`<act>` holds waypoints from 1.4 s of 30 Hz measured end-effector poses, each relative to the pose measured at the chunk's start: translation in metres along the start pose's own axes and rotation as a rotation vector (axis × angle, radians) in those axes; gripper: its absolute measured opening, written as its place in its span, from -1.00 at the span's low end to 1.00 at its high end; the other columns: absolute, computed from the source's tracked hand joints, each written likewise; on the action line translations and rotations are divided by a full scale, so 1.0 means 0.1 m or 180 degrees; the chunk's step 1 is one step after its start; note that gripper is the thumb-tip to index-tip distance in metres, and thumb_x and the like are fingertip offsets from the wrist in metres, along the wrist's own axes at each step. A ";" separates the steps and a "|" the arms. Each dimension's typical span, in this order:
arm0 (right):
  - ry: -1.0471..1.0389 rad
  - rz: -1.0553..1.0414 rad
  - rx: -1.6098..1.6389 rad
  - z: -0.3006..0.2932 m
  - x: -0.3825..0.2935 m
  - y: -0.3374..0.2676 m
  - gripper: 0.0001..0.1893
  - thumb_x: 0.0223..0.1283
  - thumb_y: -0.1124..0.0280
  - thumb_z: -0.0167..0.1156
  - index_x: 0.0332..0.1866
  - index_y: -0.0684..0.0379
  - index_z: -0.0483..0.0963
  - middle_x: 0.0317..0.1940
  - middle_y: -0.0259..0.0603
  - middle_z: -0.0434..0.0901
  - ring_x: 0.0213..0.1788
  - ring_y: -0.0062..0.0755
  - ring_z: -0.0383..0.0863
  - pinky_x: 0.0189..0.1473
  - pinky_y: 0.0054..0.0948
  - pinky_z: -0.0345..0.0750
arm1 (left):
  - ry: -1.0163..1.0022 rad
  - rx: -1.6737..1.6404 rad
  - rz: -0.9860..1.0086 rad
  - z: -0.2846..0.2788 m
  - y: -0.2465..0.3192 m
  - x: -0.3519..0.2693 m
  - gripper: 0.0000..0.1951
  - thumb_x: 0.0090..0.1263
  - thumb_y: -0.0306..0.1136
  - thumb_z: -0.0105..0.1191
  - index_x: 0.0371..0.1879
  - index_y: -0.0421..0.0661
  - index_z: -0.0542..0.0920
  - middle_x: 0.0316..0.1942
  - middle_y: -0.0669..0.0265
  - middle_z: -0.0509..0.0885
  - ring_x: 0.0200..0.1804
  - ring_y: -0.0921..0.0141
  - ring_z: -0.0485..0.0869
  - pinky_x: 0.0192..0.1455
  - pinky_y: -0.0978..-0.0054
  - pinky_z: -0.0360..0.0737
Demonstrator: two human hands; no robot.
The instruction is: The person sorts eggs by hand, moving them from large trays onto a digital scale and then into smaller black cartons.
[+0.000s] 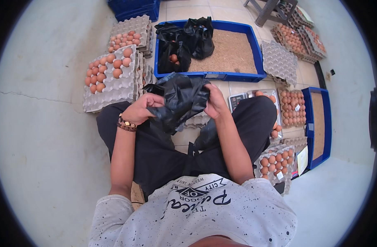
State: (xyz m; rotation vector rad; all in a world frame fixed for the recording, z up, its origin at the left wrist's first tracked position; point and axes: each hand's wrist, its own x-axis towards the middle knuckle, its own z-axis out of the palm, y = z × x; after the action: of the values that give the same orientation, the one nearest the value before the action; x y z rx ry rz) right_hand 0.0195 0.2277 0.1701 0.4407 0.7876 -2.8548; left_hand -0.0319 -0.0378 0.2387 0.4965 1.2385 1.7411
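Above my lap a black plastic bag is stretched between my two hands. My left hand, with bead bracelets at the wrist, grips its left side. At the right edge of the bag, my right hand pinches the plastic. Whether anything lies inside the bag cannot be seen. Just beyond stands a blue plastic tray of grain-like bedding, holding several black bags; brown eggs show in one. Left of my knee is a stack of cardboard egg trays, its top one partly filled with eggs.
A digital scale and a metal tray with eggs sit by my right knee. Full egg trays and another blue tray are farther right. More egg trays stand back left; a stool leg is at the back.
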 end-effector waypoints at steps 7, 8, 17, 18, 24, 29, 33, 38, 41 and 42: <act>0.0071 0.0263 0.0063 0.16 -0.18 -0.27 -0.71 0.29 0.49 -0.12 -0.08 0.46 0.49 -0.17 -0.03 0.66 -0.17 -0.23 0.70 -0.05 -0.31 0.65 | 0.0986 -0.1038 -0.0080 -0.01 0.09 -0.07 -0.74 0.30 -0.51 0.05 -0.05 -0.27 0.60 -0.11 0.25 0.71 -0.11 0.46 0.67 0.01 0.47 0.58; -0.0300 0.0354 -0.0140 0.14 -0.22 -0.23 -0.71 0.28 0.51 -0.11 -0.08 0.47 0.48 -0.16 -0.02 0.66 -0.16 -0.22 0.70 -0.05 -0.34 0.65 | 0.1193 -0.1544 0.0121 -0.05 0.13 -0.06 -0.73 0.35 -0.43 -0.02 -0.03 -0.26 0.58 -0.09 0.21 0.70 -0.06 0.37 0.67 0.07 0.38 0.57; -0.0850 -0.0495 -0.0470 0.26 -0.39 -0.28 -0.51 -0.23 0.66 0.18 -0.01 0.39 0.48 -0.13 -0.10 0.64 -0.06 -0.32 0.64 0.13 -0.40 0.49 | 0.1290 -0.1486 0.0827 0.06 0.16 -0.09 -0.65 0.32 -0.31 0.01 0.00 -0.28 0.54 0.03 0.05 0.63 0.11 0.22 0.61 0.19 0.23 0.53; -0.0516 -0.0880 -0.0991 0.29 -0.35 -0.29 -0.59 -0.26 0.70 0.18 -0.12 0.34 0.51 -0.26 -0.21 0.65 -0.20 -0.46 0.63 -0.03 -0.49 0.52 | 0.1829 0.0112 0.0664 -0.07 -0.01 -0.13 -0.58 0.23 -0.39 0.17 0.05 -0.32 0.50 -0.04 0.10 0.65 -0.10 0.38 0.67 -0.02 0.40 0.60; 0.0660 -0.2592 -0.3568 0.41 -0.30 -0.01 -0.85 -0.20 0.63 0.19 -0.43 0.33 0.42 -0.55 -0.21 0.52 -0.48 -0.37 0.51 -0.34 -0.48 0.45 | 0.3368 0.2365 0.1309 0.16 -0.23 0.27 -0.87 0.19 -0.48 0.18 -0.55 -0.24 0.58 -0.68 0.48 0.51 -0.52 0.63 0.46 -0.42 0.61 0.42; 0.0862 -0.3268 -0.4392 0.29 -0.22 0.10 -0.79 -0.31 0.67 0.14 -0.44 0.34 0.35 -0.51 -0.01 0.39 -0.45 0.01 0.42 -0.33 -0.32 0.41 | 0.3637 0.1151 0.0963 -0.33 -0.45 0.25 -0.93 0.15 -0.55 0.09 -0.47 -0.24 0.47 -0.58 0.38 0.54 -0.45 0.53 0.52 -0.36 0.52 0.46; 0.1321 -0.3387 -0.3889 0.26 -0.22 0.04 -0.70 -0.28 0.70 0.08 -0.28 0.34 0.36 -0.41 0.02 0.41 -0.33 0.03 0.49 -0.21 -0.30 0.45 | 0.3878 0.3625 0.1694 0.18 -0.24 0.34 -0.57 0.08 -0.54 0.17 -0.02 -0.12 0.40 -0.18 0.08 0.58 -0.12 0.15 0.60 -0.09 0.26 0.51; 0.1347 -0.3437 -0.4193 0.44 -0.33 0.04 -0.62 -0.20 0.60 0.19 -0.13 0.31 0.39 -0.23 -0.02 0.45 -0.15 0.05 0.51 0.03 -0.22 0.43 | 0.3327 0.4364 0.0738 0.26 -0.26 0.32 -0.57 0.07 -0.46 0.20 -0.05 -0.04 0.39 -0.27 0.05 0.63 -0.19 -0.02 0.61 -0.17 0.04 0.49; 0.1392 -0.4053 -0.4540 0.60 -0.55 0.15 -0.64 -0.21 0.55 0.22 -0.17 0.27 0.42 -0.21 -0.07 0.47 -0.13 0.01 0.50 0.02 -0.18 0.39 | 0.3305 0.4287 0.0036 0.15 -0.34 0.30 -0.62 0.15 -0.39 0.15 -0.06 -0.04 0.35 -0.36 -0.04 0.64 -0.24 -0.11 0.61 -0.23 -0.03 0.47; 0.1189 -0.4444 -0.4690 0.63 -0.64 0.20 -0.65 -0.21 0.53 0.23 -0.18 0.25 0.44 -0.20 -0.10 0.47 -0.10 -0.02 0.49 0.01 -0.17 0.37 | 0.3328 0.4251 -0.0159 0.11 -0.37 0.31 -0.64 0.20 -0.35 0.12 -0.06 -0.04 0.32 -0.40 -0.09 0.64 -0.26 -0.16 0.60 -0.26 -0.06 0.45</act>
State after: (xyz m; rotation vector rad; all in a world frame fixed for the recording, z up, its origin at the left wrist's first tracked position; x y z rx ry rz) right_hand 0.0693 0.1816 0.2322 0.1190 3.7779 -1.6117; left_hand -0.0232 -0.0029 0.2050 0.2092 3.0970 0.8134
